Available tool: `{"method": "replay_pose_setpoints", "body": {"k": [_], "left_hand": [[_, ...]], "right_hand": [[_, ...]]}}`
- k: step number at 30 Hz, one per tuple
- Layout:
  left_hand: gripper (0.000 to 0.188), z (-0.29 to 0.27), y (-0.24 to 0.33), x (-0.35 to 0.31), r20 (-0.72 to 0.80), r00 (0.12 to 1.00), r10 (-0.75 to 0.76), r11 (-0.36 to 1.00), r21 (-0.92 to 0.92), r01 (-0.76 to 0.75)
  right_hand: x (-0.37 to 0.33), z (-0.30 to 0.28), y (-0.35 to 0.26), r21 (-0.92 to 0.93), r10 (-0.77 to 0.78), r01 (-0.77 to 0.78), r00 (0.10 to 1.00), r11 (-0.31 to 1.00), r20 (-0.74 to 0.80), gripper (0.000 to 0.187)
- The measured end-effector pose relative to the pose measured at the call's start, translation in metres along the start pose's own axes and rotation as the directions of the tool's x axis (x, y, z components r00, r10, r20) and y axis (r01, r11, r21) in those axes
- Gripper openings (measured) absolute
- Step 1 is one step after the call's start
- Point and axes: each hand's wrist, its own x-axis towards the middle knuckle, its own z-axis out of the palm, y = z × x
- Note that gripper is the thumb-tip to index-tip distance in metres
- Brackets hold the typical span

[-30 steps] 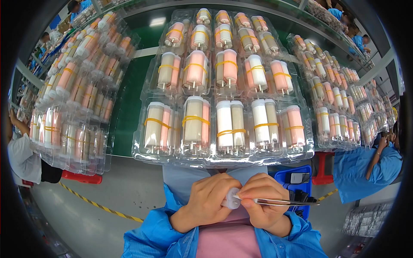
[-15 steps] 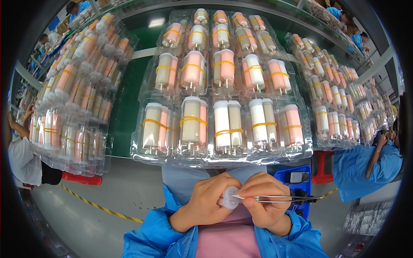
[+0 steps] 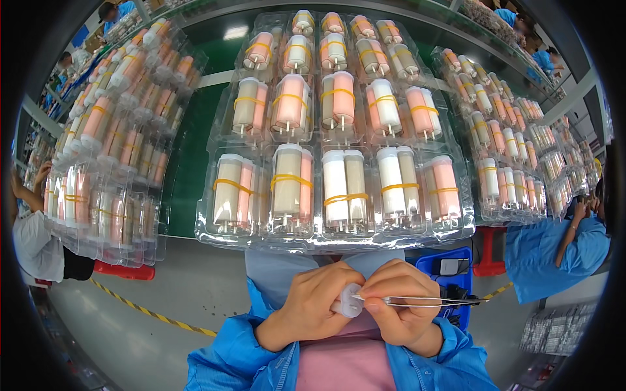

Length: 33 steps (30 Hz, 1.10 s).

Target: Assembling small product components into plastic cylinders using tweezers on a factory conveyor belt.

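My left hand point(image 3: 312, 301) is closed around a small whitish, translucent plastic piece point(image 3: 349, 304) with a round end facing right. Metal tweezers point(image 3: 417, 301) are pinched between the fingers of my right hand point(image 3: 405, 306); their tip touches or nearly touches that round end. Both hands are close together in front of my body, below the near edge of the trays. Just beyond them lies a clear plastic tray point(image 3: 326, 244) carrying several rubber-banded bundles of pink, white and grey cylinders point(image 3: 345, 186). What my left fingers cover of the piece cannot be seen.
More loaded trays stand at the left point(image 3: 104, 208) and right point(image 3: 512, 195) on the green work surface point(image 3: 195, 156). A blue bin point(image 3: 460, 280) with small dark items sits beyond my right hand. Co-workers sit to the left point(image 3: 39, 234) and right point(image 3: 548, 251), near red stools.
My hands and the tweezers hold almost the same pose, with only a slight shift at the fingers. The trays appear marginally higher in the picture.
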Motion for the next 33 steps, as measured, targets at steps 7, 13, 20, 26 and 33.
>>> {"method": "replay_pose_setpoints", "body": {"k": [7, 13, 20, 26, 33], "left_hand": [[0.032, -0.006, 0.005, 0.003, 0.082, 0.994, -0.079, 0.974, -0.206, 0.094], [0.036, -0.005, 0.004, 0.001, 0.124, 0.985, -0.12, 0.948, -0.279, 0.151], [0.037, -0.005, 0.004, 0.0, 0.156, 0.974, -0.162, 0.933, -0.297, 0.203], [0.037, -0.005, 0.008, 0.001, 0.179, 0.958, -0.222, 0.926, -0.268, 0.265], [0.035, -0.006, 0.01, 0.001, 0.219, 0.936, -0.275, 0.892, -0.304, 0.333]], "right_hand": [[-0.007, -0.001, 0.004, 0.206, 0.023, -0.007, 0.997, 0.979, -0.072, 0.016], [-0.008, -0.001, 0.003, 0.237, 0.034, -0.007, 0.994, 0.971, -0.108, 0.018], [-0.007, -0.002, 0.004, 0.193, 0.03, -0.011, 0.995, 0.981, -0.093, 0.016], [-0.006, -0.003, 0.006, 0.151, -0.006, 0.017, 0.997, 0.988, -0.075, 0.016], [-0.004, -0.003, 0.005, 0.141, -0.01, 0.017, 0.999, 0.99, -0.05, 0.017]]}}
